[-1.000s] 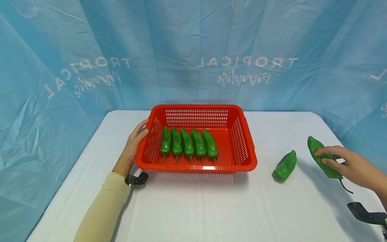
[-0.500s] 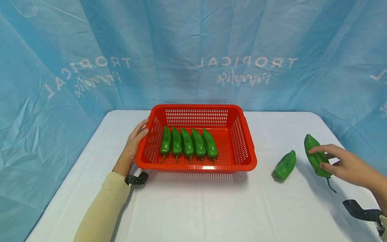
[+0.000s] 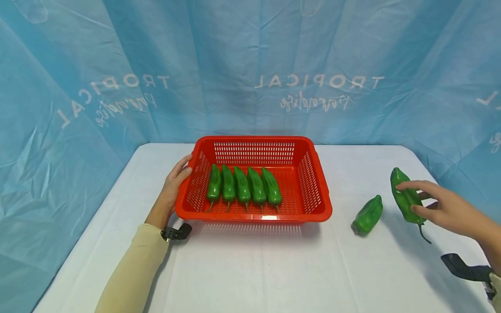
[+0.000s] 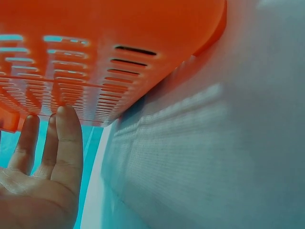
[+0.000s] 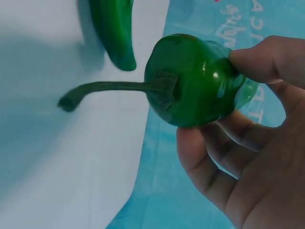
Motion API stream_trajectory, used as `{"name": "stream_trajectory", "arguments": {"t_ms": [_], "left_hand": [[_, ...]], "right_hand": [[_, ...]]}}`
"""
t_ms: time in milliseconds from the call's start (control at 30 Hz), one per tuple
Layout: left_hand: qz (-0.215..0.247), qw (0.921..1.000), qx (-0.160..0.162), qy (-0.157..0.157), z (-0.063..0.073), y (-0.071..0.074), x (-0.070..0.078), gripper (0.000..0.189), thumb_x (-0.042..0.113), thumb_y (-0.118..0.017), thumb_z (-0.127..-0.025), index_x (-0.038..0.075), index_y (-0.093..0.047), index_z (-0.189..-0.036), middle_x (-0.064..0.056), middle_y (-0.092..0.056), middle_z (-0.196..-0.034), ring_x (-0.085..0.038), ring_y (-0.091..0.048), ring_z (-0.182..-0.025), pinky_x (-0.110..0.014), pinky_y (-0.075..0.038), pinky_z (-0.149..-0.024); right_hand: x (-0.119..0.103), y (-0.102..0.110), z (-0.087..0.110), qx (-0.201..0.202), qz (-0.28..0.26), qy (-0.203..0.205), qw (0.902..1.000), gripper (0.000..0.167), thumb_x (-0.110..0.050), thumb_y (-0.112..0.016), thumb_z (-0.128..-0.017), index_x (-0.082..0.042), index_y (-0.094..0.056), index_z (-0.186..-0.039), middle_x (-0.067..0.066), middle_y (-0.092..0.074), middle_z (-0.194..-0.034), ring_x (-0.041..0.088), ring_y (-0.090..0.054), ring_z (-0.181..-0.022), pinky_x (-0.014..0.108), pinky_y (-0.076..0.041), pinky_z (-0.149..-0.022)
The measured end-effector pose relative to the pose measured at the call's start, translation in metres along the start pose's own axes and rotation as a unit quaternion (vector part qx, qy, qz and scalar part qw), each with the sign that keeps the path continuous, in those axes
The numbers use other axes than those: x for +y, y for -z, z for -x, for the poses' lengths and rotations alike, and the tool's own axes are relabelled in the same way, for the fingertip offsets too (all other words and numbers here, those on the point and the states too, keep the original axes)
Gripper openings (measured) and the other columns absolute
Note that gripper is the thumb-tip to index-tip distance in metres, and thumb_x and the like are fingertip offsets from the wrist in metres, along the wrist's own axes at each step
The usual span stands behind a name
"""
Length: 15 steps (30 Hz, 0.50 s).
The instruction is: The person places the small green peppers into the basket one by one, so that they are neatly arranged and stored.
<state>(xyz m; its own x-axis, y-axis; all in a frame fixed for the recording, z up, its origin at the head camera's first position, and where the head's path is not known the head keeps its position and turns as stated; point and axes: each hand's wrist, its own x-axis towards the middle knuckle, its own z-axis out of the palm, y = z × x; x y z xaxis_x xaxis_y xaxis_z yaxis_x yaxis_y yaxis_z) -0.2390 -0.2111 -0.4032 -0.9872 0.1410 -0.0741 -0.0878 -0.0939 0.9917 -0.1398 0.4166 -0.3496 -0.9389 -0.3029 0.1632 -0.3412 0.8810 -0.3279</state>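
With thumb and fingertips my right hand (image 3: 448, 211) pinches a green pepper (image 3: 404, 195) above the table's right side. The right wrist view shows that pepper (image 5: 190, 81) stem-end on, its long curved stem pointing left. Another green pepper (image 3: 368, 216) lies on the cloth between this hand and a red plastic basket (image 3: 254, 216). Inside the basket, several green peppers (image 3: 243, 187) lie side by side, stems toward me. My left hand (image 3: 171, 189) rests against the basket's left side; in the left wrist view its fingers (image 4: 66, 148) are fairly straight, tips at the slotted wall (image 4: 114, 86).
White cloth (image 3: 262, 269) covers the table, which has rounded far corners. A blue printed sheet (image 3: 250, 65) hangs behind and along the sides. Each wrist wears a black strap (image 3: 176, 231) with a camera mount.
My right hand has moved left with its pepper, which now stands more upright and slightly farther from me. The left hand, basket and other peppers have stayed put.
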Motion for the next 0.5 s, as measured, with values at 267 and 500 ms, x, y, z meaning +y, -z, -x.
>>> {"name": "stream_trajectory", "arguments": {"t_ms": [267, 500], "left_hand": [[-0.003, 1.0000, 0.002, -0.002, 0.000, 0.001, -0.001, 0.055, 0.036, -0.050, -0.102, 0.035, -0.031, -0.154, -0.007, -0.038, -0.154, -0.012, -0.056, -0.119, -0.023, -0.058, -0.088], [-0.004, 1.0000, 0.002, 0.000, 0.000, 0.001, -0.001, 0.055, 0.037, -0.051, -0.102, 0.036, -0.032, -0.153, -0.007, -0.038, -0.154, -0.012, -0.056, -0.120, -0.023, -0.058, -0.088]], "right_hand": [[-0.019, 0.000, -0.020, 0.005, -0.003, 0.093, 0.9957, 0.064, 0.012, -0.076, -0.074, -0.015, -0.058, -0.129, -0.041, -0.036, -0.124, -0.013, -0.051, -0.090, 0.014, -0.052, -0.062], [-0.037, 0.005, -0.040, -0.010, -0.013, 0.144, 0.9894, 0.063, 0.014, -0.075, -0.072, -0.016, -0.061, -0.125, -0.017, -0.054, -0.112, -0.006, -0.054, -0.085, 0.014, -0.052, -0.063]]}}
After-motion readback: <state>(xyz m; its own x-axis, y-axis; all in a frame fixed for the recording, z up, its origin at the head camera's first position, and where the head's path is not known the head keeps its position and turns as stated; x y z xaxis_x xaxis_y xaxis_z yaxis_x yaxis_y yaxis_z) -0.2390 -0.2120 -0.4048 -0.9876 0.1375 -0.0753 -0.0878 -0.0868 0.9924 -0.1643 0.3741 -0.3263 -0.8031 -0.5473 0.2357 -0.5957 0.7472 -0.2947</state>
